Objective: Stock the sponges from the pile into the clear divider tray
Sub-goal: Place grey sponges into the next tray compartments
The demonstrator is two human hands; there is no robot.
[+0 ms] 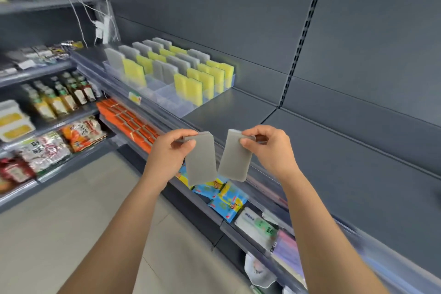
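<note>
Each hand pinches one grey sponge by its top edge, left hand (170, 150) and right hand (267, 148), both sponges hanging long axis down; the clear divider tray (167, 95) lies up-left on the shelf, nearer the left hand

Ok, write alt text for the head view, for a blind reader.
A person's left hand and right hand each pinch a grey sponge by its top edge, left sponge and right sponge hanging side by side before a store shelf. Farther left on it, a clear divider tray holds upright grey and yellow sponges, some front compartments empty.
</note>
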